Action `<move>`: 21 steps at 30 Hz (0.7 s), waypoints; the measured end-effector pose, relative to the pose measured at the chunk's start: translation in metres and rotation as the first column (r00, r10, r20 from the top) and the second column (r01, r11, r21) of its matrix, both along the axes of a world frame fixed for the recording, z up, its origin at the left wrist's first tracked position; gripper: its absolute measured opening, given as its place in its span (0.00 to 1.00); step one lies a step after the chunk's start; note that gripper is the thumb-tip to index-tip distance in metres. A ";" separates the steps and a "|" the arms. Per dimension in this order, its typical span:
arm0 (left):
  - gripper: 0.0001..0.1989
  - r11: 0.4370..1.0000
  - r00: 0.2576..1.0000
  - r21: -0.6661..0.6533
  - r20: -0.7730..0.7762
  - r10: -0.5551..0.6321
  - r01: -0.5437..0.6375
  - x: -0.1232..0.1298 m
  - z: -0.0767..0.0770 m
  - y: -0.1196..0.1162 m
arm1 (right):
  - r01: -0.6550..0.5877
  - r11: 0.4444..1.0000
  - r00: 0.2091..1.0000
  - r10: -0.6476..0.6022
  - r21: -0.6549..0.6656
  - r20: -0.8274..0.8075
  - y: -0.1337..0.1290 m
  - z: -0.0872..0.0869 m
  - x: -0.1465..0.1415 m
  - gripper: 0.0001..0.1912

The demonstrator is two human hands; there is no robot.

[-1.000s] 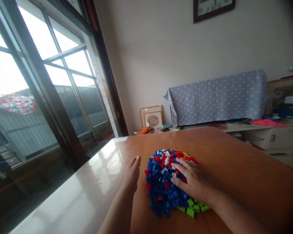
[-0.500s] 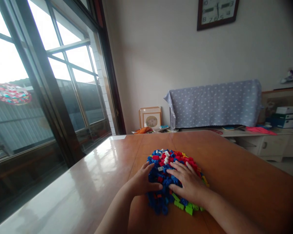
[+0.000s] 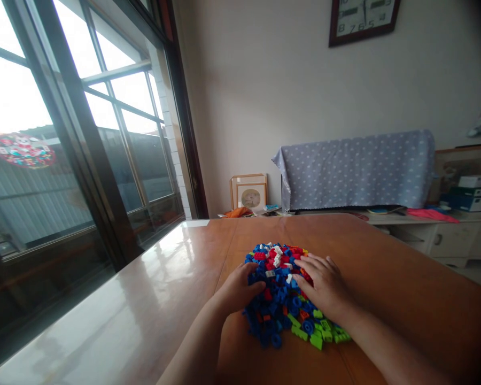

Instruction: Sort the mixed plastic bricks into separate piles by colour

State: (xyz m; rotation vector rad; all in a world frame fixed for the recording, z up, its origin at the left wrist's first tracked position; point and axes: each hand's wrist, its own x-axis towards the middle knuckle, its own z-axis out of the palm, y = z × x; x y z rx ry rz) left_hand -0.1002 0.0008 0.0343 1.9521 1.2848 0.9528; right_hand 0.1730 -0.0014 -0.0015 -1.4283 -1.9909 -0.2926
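Note:
A heap of small plastic building blocks (image 3: 278,289) lies on the brown wooden table (image 3: 176,299). Blue pieces fill its left and middle, red and white ones sit toward the back, and green ones (image 3: 316,334) lie at the front right. My left hand (image 3: 240,289) rests against the heap's left side, thumb and fingers apart. Against the right side lies my right hand (image 3: 324,283), its fingers spread over red and blue pieces. Neither hand has a block lifted. The pieces under my right palm are hidden.
Behind the table stands a low white cabinet (image 3: 447,238) beside a grey dotted cloth (image 3: 356,171) draped over something. Framed pictures (image 3: 250,195) lean on the wall. A large window (image 3: 116,133) is at the left, and a clock (image 3: 363,21) hangs above.
My right hand has shifted right over the heap, uncovering blue, orange and green blocks. My left hand has moved slightly. The camera view has shifted a little.

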 end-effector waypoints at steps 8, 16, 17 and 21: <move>0.30 0.998 0.995 0.057 -0.094 0.023 -0.018 0.005 -0.004 0.002 | -0.079 0.995 0.997 0.079 -0.061 -0.004 -0.008 0.005 -0.006 0.23; 0.36 0.981 0.976 0.108 -0.170 -0.139 0.158 0.013 -0.013 0.002 | -0.170 0.941 0.977 0.199 -0.294 0.071 -0.020 0.005 -0.014 0.36; 0.35 0.977 0.975 0.125 -0.157 -0.155 0.175 0.015 -0.014 0.002 | -0.165 0.942 0.979 0.191 -0.291 0.065 -0.019 0.005 -0.014 0.34; 0.30 0.960 0.979 0.194 -0.082 -0.188 0.200 0.024 -0.014 0.002 | -0.135 0.964 0.987 0.150 -0.229 0.051 -0.012 0.003 -0.013 0.28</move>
